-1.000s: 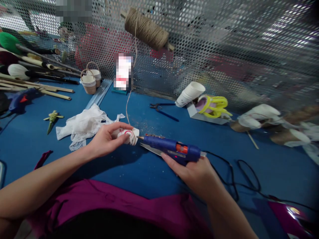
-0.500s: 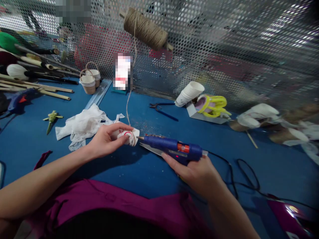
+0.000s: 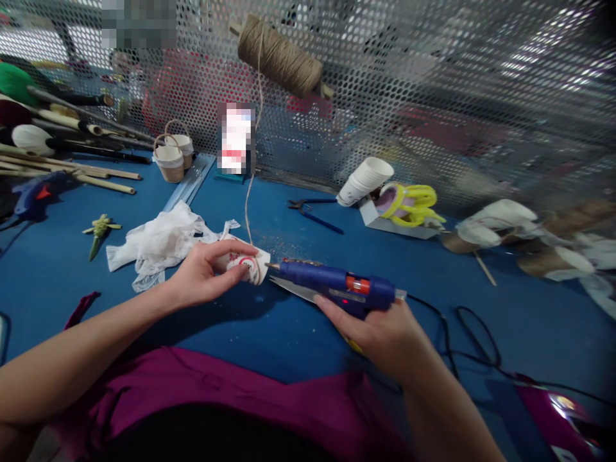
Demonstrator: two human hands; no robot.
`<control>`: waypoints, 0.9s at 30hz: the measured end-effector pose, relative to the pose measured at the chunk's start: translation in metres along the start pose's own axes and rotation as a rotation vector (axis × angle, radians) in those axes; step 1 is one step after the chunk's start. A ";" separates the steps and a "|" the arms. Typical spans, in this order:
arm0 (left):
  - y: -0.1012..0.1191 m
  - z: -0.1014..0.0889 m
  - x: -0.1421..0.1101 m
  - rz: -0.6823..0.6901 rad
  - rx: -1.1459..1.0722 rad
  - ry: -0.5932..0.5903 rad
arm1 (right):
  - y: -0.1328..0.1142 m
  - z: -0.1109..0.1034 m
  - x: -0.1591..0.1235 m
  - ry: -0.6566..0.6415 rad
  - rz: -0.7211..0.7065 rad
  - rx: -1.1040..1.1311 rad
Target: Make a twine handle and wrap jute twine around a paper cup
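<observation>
My left hand (image 3: 212,269) is closed around a white paper cup (image 3: 262,258) with red print, lying tilted with one end toward the right. A strand of twine (image 3: 247,208) runs down to the cup from the spool (image 3: 279,56) above. In my right hand (image 3: 380,330) is a blue hot glue gun (image 3: 332,282), its small red light lit. The nozzle points left, close by the cup's end; whether it touches I cannot tell. Under the gun shows a pair of scissors (image 3: 294,289), with blades to the left and a bit of yellow handle near my right hand.
White lace (image 3: 166,240) lies left of the cup. Two little twine-handled buckets (image 3: 169,163), a phone (image 3: 235,138) and pliers (image 3: 315,215) stand or lie toward the mesh panel. Stacked cups (image 3: 366,181) lean at the back right. The gun's black cord (image 3: 447,327) loops at right.
The glue gun has shifted very slightly to the right along with my right hand. My left hand keeps its hold on the cup.
</observation>
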State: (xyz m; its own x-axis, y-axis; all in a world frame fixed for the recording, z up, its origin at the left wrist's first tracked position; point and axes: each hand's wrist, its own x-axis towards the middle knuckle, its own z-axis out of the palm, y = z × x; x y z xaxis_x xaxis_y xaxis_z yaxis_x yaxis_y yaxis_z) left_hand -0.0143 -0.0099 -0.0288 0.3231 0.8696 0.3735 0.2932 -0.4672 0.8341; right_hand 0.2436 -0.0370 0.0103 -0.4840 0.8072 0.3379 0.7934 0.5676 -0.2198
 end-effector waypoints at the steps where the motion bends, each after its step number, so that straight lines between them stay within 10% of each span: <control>1: 0.000 0.000 0.000 0.009 0.001 -0.003 | 0.001 0.000 0.001 -0.005 -0.010 0.025; 12: -0.002 0.000 -0.001 -0.077 -0.028 -0.004 | -0.009 -0.003 0.006 0.107 -0.472 -0.298; 27: 0.004 0.000 0.004 -0.267 -0.235 -0.010 | -0.002 -0.004 0.002 -0.073 -0.170 -0.029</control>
State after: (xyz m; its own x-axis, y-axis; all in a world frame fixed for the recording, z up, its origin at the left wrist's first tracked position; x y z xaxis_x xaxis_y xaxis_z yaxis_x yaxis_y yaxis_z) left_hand -0.0120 -0.0078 -0.0237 0.2721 0.9539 0.1268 0.1537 -0.1732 0.9728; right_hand 0.2427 -0.0375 0.0151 -0.6371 0.7100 0.3000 0.7074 0.6932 -0.1382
